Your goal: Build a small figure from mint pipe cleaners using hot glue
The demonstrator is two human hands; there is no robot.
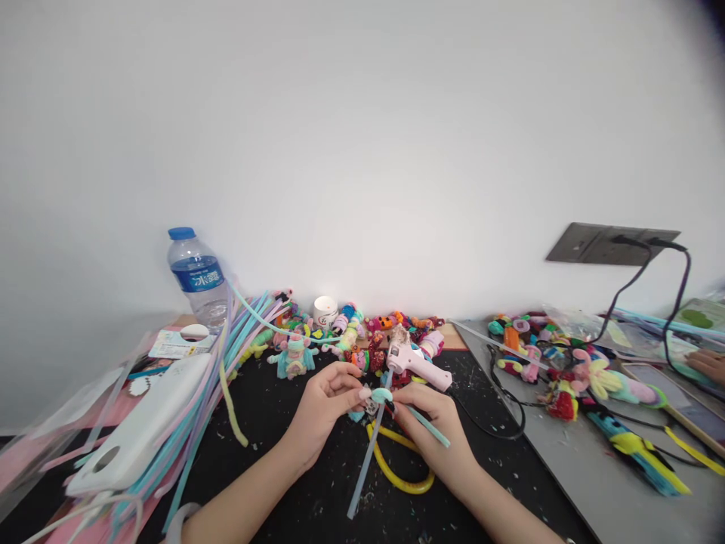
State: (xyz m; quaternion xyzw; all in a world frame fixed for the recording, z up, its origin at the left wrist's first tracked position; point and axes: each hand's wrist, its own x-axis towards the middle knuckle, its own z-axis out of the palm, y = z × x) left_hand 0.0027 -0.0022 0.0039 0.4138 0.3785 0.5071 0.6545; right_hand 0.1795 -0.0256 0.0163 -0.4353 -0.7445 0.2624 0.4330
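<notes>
My left hand (324,412) and my right hand (445,412) meet over the black mat (283,476). Between their fingertips is a mint-green pipe cleaner (381,394), bent into a small coil. Its straight tail (431,429) runs out below my right fingers. Both hands are closed in a pinch on it. Just behind lies a pale pink glue gun (422,368), with a translucent glue stick (362,476) reaching forward under my hands. A yellow pipe cleaner (405,483) curves in a loop beneath. Something small and dark near my right fingertips is too small to make out.
Pastel pipe cleaners (195,423) and a white power bank-like case (139,427) lie left, by a water bottle (198,279). Fuzzy figures (294,355) and a paper cup (325,311) line the wall. Black cables (683,295) hang right, near another person's hand (708,366).
</notes>
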